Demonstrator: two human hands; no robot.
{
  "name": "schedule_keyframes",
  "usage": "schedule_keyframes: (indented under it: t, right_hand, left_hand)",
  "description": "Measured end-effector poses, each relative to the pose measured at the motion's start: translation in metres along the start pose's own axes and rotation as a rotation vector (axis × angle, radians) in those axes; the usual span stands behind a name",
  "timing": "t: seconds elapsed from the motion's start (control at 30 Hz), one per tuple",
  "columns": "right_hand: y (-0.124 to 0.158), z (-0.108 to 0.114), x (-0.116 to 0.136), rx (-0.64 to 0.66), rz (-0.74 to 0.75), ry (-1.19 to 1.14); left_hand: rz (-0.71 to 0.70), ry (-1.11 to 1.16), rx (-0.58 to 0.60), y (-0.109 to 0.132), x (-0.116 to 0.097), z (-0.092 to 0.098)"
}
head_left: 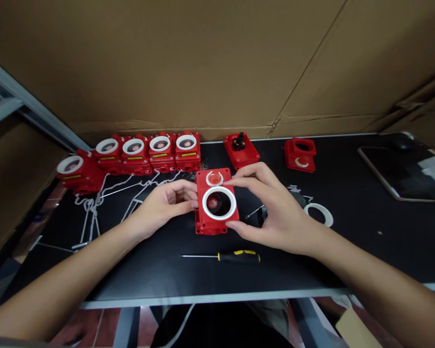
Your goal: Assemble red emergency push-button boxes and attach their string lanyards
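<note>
A red call-point box (202,180) with a white ring around its round dark window stands near the middle of the black table. Its front cover sits slightly askew over the base, whose lower edge shows beneath. My left hand (170,200) grips the box's left side, fingers curled and thumb at the edge. On the right, my right hand (271,208) holds the cover between the thumb at its lower corner and the fingers at its upper edge. A screwdriver (239,256) with a black and yellow handle lies in front of the box.
Several finished-looking red boxes (161,155) with white rings stand at the back left, cords and metal rods (90,217) before them. An open red base (244,154), a red cover (300,157), a loose white ring (326,212) and a tablet-like device (395,169) lie farther right. Cardboard (202,63) walls the back.
</note>
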State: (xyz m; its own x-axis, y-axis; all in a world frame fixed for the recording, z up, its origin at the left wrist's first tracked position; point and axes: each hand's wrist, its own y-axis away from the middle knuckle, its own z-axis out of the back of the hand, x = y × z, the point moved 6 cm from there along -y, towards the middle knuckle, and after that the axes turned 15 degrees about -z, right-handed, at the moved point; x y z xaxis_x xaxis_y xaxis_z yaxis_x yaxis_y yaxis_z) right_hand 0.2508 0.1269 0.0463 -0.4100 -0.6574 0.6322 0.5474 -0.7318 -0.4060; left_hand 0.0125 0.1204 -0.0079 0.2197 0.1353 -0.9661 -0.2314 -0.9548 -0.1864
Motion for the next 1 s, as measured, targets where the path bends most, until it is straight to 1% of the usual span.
schedule_keyframes:
  t: [0.17, 0.33, 0.67, 0.83, 1.0]
  right_hand:
    - [-0.0001, 0.0031, 0.0005, -0.009, -0.001, 0.000]
    - [-0.0005, 0.0038, 0.0012, -0.011, 0.006, -0.005]
    - [-0.0010, 0.0028, 0.0015, -0.006, 0.007, -0.018]
    - [-0.0010, 0.0036, 0.0036, -0.034, 0.027, -0.043]
    - [-0.0009, 0.0038, 0.0066, -0.056, 0.049, -0.055]
  left_hand:
    - [-0.017, -0.088, 0.040, 0.0004, -0.0021, -0.0006]
    - [-0.022, -0.154, 0.044, 0.0003, -0.0029, -0.0017]
    - [-0.013, -0.181, 0.061, -0.0005, -0.0021, -0.0047]
    - [-0.043, -0.165, 0.053, -0.0004, -0.0023, -0.0027]
    - [-0.044, -0.160, 0.053, -0.0002, -0.0002, -0.0016]
